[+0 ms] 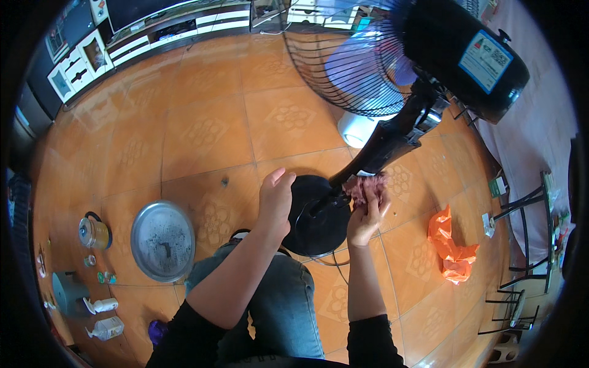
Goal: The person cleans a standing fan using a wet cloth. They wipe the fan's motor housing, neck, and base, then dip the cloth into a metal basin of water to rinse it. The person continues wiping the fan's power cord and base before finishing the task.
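Note:
A black standing electric fan leans over the floor, its motor housing at the upper right and its wire guard left of that. Its round black base rests between my arms. My right hand grips a crumpled pinkish cloth against the lower end of the fan's neck. On the other side, my left hand is raised near the base's left edge, thumb and fingers close together; whether it touches the base or holds anything cannot be told.
A round metal tray and a lidded kettle stand on the tiles at left, with pump bottles nearer me. An orange plastic bag lies at right, near a black metal-framed rack. A white bin stands behind the fan.

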The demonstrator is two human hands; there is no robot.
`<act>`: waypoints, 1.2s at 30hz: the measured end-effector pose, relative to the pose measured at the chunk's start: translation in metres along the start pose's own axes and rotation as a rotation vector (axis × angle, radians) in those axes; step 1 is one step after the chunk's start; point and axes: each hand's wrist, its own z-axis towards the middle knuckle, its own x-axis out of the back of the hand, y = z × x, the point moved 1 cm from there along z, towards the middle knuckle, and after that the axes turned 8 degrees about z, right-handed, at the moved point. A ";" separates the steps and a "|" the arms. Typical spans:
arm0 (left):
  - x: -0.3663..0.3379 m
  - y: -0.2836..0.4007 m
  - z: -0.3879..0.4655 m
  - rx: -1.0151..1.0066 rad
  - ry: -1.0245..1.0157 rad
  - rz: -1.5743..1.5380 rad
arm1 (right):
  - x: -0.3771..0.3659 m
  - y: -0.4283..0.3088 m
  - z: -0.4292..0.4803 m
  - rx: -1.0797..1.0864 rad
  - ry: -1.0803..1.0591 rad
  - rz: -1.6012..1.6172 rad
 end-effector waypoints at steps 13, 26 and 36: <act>-0.003 0.000 -0.006 0.007 0.033 0.003 | -0.028 0.083 -0.083 -0.367 -0.299 -0.148; -0.008 -0.005 0.001 0.047 0.013 -0.081 | -0.041 0.115 -0.148 -0.789 -0.427 -0.223; -0.005 -0.007 -0.005 0.098 0.002 -0.204 | -0.100 0.087 -0.131 -1.176 0.077 1.258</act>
